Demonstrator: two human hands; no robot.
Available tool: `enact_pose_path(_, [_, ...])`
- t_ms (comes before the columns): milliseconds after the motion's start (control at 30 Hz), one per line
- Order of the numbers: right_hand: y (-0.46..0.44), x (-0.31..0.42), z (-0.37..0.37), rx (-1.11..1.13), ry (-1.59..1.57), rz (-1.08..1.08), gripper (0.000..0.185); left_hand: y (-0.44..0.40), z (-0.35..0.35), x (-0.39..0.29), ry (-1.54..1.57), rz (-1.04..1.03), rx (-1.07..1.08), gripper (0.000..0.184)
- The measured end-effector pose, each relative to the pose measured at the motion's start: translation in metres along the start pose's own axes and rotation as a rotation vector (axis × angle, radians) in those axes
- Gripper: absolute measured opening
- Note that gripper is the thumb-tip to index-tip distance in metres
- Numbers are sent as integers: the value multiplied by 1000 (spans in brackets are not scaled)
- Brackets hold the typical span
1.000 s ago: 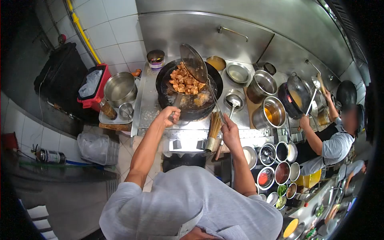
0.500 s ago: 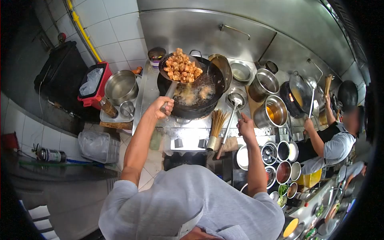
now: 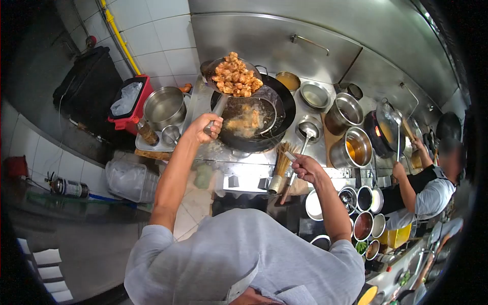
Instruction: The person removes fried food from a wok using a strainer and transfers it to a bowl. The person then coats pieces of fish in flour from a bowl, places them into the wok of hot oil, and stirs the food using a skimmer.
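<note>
My left hand [image 3: 207,127] is closed round the handle of a perforated skimmer [image 3: 222,105], tilted above the far left side of a black wok [image 3: 288,96]. Browned fried pieces [image 3: 237,76], perhaps chicken, are heaped in it. Bubbling oil [image 3: 234,109] fills the wok, with a few pale golden pieces [image 3: 249,121] frying. My right hand [image 3: 307,168] grips a flat metal handle [image 3: 290,156] to the wok's near right. It seems to belong to a round strainer [image 3: 276,117] whose rim shows in the oil; the join is unclear.
A ladle [image 3: 307,133] rests in a small pot, beside a bamboo brush [image 3: 280,170]. Steel pots [image 3: 351,147] and several seasoning tubs [image 3: 363,226] stand to the right. Another person [image 3: 422,188] works at a second wok. A large pot [image 3: 165,109] stands left.
The strainer at my right has moved left and down from the wok's right edge into the oil, uncovering a bowl behind. My right hand has come down slightly. The skimmer stays raised over the wok.
</note>
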State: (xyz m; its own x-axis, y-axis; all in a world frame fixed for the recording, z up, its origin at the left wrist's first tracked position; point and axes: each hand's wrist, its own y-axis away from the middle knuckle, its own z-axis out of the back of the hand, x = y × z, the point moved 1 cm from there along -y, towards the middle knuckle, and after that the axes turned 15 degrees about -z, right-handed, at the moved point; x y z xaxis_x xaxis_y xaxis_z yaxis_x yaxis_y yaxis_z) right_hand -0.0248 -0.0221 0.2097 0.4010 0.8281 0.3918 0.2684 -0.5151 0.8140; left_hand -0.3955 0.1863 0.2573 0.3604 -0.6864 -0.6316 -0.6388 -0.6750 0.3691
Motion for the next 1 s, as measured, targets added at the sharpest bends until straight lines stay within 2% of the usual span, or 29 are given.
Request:
enact_pose_path(167, [-32,-9,-14,161,-122,-27,25,5,5,1,37,1,-21,16])
enact_pose_path(233, [-44,-13,-23,328,-251,-2,23,6,6,0,34,-7,-38,16])
enact_pose_path(367, [-75,-24,-30,436,-368,37,23,9,16,3,15,-29,-40,16])
enact_pose_path(400, [-70,-27,-37,374,-401,48,34,9,18,4,12,-44,-46,17])
enact_pose_path(500, [-65,-36,-43,359,-430,108,23,8,30,11,31,-18,-45,17])
enact_pose_path(567, [-49,-45,-44,364,-395,145,22,9,38,19,21,-22,-59,17])
enact_pose_path(633, [-35,-50,-47,225,-379,224,28,11,44,29,13,-25,-75,17])
enact_pose_path(667, [-33,-53,-41,234,-379,247,37,12,47,34,7,-28,-90,17])
enact_pose_path(767, [-3,-49,-51,125,-336,313,43,6,60,50,5,-21,-81,17])
enact_pose_path(900, [12,-42,-49,7,-265,409,38,4,63,70,24,-2,-113,16])
enact_pose_path(1000, [14,-36,-42,42,-320,419,45,1,61,81,30,-11,-119,16])
